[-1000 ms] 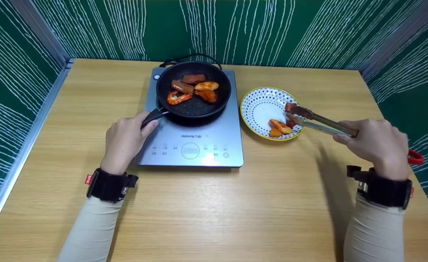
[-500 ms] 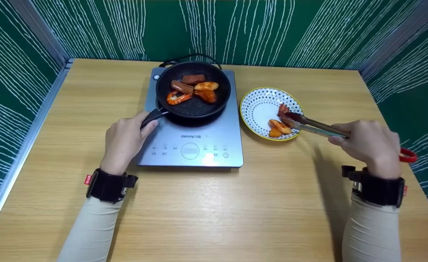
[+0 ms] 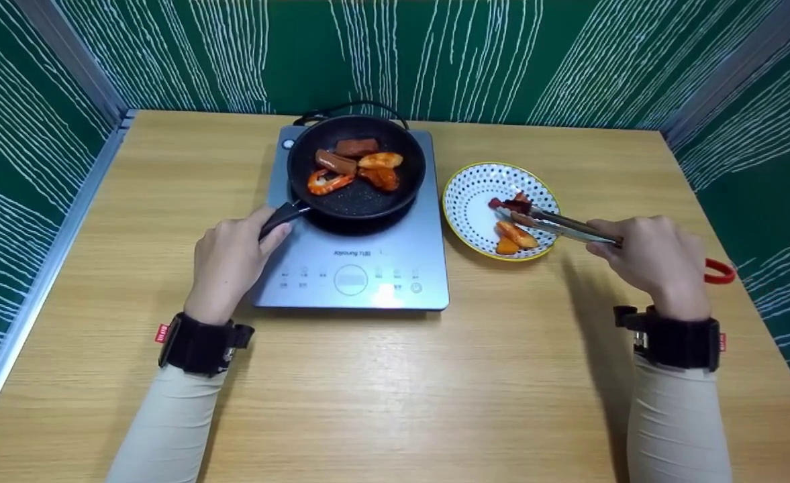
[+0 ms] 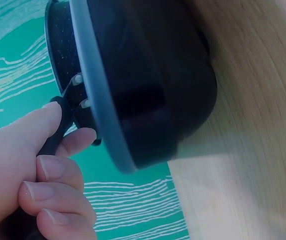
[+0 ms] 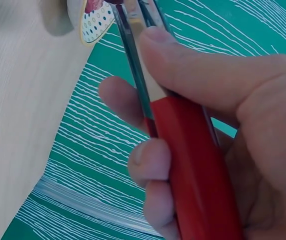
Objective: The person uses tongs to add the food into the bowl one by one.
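My left hand (image 3: 230, 261) grips the black handle (image 3: 282, 218) of a frying pan (image 3: 354, 206). Inside the pan lie a shrimp (image 3: 327, 182), two brown sausage-like pieces (image 3: 335, 162), a golden slice (image 3: 381, 160) and a reddish-brown piece (image 3: 380, 178). My right hand (image 3: 656, 261) holds metal tongs (image 3: 572, 228), fingers and thumb around their red handle (image 5: 193, 165). The tongs' tips reach low over a dotted plate (image 3: 463, 201), at dark red food pieces (image 3: 502, 204); I cannot tell whether they pinch one. Orange-yellow slices (image 3: 517, 235) lie just in front of the tips.
Under the pan is a silver induction cooker (image 3: 301, 268) with touch controls along its front. A black cord (image 3: 361, 102) loops behind it. Green panels (image 3: 435, 60) with white streaks wall in the wooden table (image 3: 381, 389) at the back and both sides.
The right hand and tongs have moved left, the tips going from the plate's right rim toward its middle. Dark red food has shifted left with them. Left hand and pan stay put.
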The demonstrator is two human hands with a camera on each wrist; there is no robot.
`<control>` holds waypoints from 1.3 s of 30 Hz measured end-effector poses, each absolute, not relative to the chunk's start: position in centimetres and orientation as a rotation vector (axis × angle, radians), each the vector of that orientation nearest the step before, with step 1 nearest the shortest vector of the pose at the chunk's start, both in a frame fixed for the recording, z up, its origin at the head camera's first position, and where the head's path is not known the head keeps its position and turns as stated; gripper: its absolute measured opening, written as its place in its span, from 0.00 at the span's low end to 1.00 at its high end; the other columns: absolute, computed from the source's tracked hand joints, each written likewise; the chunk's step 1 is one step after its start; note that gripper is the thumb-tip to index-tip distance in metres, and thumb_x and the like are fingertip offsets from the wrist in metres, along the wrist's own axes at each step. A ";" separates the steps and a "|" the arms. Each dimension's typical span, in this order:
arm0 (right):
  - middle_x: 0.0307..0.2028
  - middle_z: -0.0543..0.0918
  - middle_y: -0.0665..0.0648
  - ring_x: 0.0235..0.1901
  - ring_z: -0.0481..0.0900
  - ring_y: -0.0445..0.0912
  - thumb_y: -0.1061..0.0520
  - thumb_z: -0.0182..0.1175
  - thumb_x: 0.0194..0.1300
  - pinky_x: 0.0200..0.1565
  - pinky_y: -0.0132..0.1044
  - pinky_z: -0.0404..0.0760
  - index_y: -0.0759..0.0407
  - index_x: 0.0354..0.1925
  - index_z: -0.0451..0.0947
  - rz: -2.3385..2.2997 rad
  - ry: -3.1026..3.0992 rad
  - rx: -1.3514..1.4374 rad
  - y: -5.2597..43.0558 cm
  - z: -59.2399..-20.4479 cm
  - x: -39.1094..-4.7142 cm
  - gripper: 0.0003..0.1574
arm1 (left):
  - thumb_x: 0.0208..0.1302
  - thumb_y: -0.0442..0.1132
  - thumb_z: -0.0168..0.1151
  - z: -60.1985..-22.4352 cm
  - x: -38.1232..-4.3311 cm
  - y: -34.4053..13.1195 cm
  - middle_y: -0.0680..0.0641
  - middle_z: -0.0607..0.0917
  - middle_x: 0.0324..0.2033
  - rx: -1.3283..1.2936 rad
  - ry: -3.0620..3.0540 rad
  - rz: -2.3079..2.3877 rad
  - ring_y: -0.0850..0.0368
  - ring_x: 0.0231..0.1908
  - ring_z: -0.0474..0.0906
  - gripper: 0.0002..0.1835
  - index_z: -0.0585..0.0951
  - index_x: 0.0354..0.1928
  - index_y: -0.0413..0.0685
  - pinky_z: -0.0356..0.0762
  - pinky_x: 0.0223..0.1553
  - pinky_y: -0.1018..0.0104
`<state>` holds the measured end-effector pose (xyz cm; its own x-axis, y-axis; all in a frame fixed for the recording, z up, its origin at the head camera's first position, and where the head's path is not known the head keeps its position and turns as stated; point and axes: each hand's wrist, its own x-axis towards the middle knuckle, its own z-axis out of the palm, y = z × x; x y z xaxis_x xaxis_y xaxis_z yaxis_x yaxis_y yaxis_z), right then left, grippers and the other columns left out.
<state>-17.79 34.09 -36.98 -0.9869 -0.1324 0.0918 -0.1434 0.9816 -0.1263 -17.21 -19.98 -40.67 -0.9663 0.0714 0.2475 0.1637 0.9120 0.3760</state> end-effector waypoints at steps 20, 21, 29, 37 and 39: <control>0.26 0.85 0.62 0.22 0.69 0.53 0.54 0.75 0.67 0.20 0.44 0.62 0.56 0.59 0.87 0.214 -3.026 0.208 34.9 -36.5 -17.5 0.23 | 0.78 0.53 0.64 -40.7 -17.1 -20.1 0.45 0.79 0.24 -0.183 -2.845 -0.602 0.41 0.26 0.76 0.15 0.80 0.43 0.49 0.60 0.25 0.55; 0.26 0.85 0.62 0.22 0.69 0.53 0.55 0.75 0.67 0.21 0.44 0.63 0.56 0.59 0.87 0.213 -3.024 0.204 34.9 -36.5 -17.5 0.23 | 0.78 0.53 0.64 -40.7 -17.1 -20.1 0.45 0.79 0.24 -0.186 -2.845 -0.602 0.42 0.26 0.76 0.15 0.80 0.44 0.49 0.60 0.25 0.55; 0.19 0.79 0.56 0.19 0.66 0.53 0.52 0.76 0.67 0.19 0.44 0.61 0.52 0.61 0.87 0.227 -2.974 0.198 34.9 -36.2 -17.2 0.24 | 0.78 0.53 0.64 -40.8 -17.1 -20.0 0.44 0.80 0.25 -0.185 -2.849 -0.603 0.42 0.26 0.77 0.15 0.81 0.45 0.49 0.61 0.26 0.56; 0.16 0.71 0.54 0.16 0.62 0.51 0.51 0.76 0.67 0.18 0.42 0.56 0.49 0.61 0.86 0.244 -2.858 0.236 34.0 -36.1 -17.1 0.26 | 0.77 0.53 0.64 -40.8 -17.2 -20.1 0.45 0.79 0.24 -0.191 -2.844 -0.606 0.43 0.25 0.76 0.15 0.81 0.44 0.49 0.61 0.26 0.56; 0.16 0.71 0.54 0.16 0.62 0.50 0.51 0.76 0.67 0.18 0.41 0.56 0.49 0.61 0.86 0.255 -2.831 0.254 33.6 -36.1 -17.1 0.25 | 0.77 0.53 0.64 -40.8 -17.2 -20.1 0.44 0.79 0.25 -0.191 -2.843 -0.604 0.43 0.26 0.76 0.15 0.80 0.44 0.49 0.61 0.26 0.56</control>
<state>-17.05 33.60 -36.08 -0.9433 -0.1476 0.2973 -0.1984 0.9688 -0.1484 -17.23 -20.10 -40.76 -0.9654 0.0792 0.2484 0.1733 0.9066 0.3848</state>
